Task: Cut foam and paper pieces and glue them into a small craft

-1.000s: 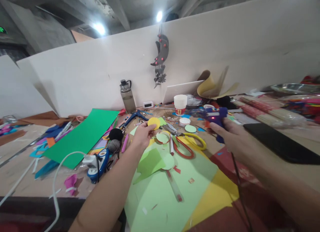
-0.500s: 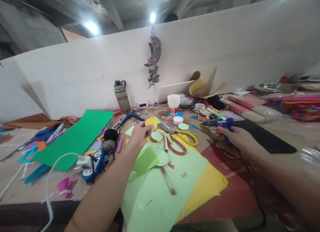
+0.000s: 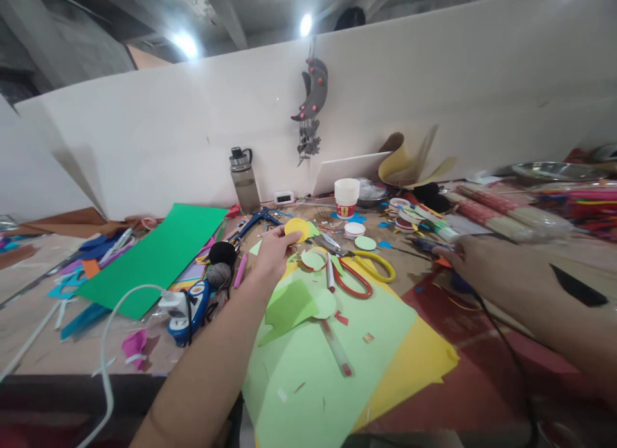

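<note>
My left hand [image 3: 274, 252] pinches a round yellow paper disc [image 3: 297, 230] above the middle of the table. To the right, my right hand [image 3: 475, 258] is around a blue hot glue gun [image 3: 427, 244], whose nozzle points left; the hand covers much of its body. An orange trigger [image 3: 443, 262] shows by the fingers. Below the yellow disc lie pale green paper circles [image 3: 314, 259], a marker [image 3: 330, 272] and scissors with red and yellow handles [image 3: 376, 265]. Under them are light green sheets [image 3: 308, 384] and yellow paper [image 3: 409, 377].
A green sheet [image 3: 159, 255], a blue-and-white power strip [image 3: 189, 313] with a white cable and a water bottle [image 3: 244, 181] are at left. Stacked paper cups [image 3: 347, 197] stand at the back. A grey moon ornament [image 3: 315, 91] hangs on the white partition [image 3: 193, 114].
The view has shifted a little, so most things appear further right. My right hand has turned over the glue gun and now hides more of it. The yellow disc stays in my left hand.
</note>
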`<state>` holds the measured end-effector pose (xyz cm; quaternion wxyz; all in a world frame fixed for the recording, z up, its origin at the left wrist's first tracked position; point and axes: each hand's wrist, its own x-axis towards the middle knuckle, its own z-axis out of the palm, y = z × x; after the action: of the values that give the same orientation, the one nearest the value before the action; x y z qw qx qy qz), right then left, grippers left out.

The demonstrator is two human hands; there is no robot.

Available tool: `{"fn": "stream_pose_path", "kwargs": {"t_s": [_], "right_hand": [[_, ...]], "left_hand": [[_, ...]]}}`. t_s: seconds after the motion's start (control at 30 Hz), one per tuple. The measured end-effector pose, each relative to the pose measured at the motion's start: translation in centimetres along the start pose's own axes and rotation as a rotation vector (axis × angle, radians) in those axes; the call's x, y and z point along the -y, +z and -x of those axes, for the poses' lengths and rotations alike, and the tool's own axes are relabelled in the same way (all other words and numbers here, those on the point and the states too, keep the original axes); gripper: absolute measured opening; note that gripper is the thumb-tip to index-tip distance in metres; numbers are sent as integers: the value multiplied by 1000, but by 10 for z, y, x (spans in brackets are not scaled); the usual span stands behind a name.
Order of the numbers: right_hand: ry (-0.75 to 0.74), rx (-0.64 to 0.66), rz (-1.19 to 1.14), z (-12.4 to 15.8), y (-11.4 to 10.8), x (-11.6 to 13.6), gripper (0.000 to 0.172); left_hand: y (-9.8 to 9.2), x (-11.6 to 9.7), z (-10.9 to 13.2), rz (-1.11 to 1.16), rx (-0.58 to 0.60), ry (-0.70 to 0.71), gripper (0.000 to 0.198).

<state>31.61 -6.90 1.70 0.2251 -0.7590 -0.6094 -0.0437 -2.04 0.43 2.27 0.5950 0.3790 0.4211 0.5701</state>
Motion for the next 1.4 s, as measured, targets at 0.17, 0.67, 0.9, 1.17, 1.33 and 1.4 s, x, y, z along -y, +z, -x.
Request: {"fn": "stream_pose_path", "kwargs": {"t_s": [0.17, 0.67, 0.9, 1.17, 1.33, 1.4], "right_hand": [[-426, 129, -195, 7, 4, 69, 17], [-543, 494, -402, -19, 55, 126, 13], [-352, 408, -693, -37, 48, 119, 6], [-207, 401, -1056, -34, 49, 132, 16], [-174, 341, -1231, -33, 55, 140, 24], [-142, 336, -1261, -31, 56, 141, 24]], "left_hand": [[0, 1, 1, -15, 0, 3, 36], [3, 6, 4, -90, 23, -14, 32], [8, 11, 11, -191, 74, -26, 28], [10, 11, 12, -240, 99, -47, 28], [16, 13, 18, -291, 142, -65, 28], [17, 15, 19, -297, 148, -69, 28]]}}
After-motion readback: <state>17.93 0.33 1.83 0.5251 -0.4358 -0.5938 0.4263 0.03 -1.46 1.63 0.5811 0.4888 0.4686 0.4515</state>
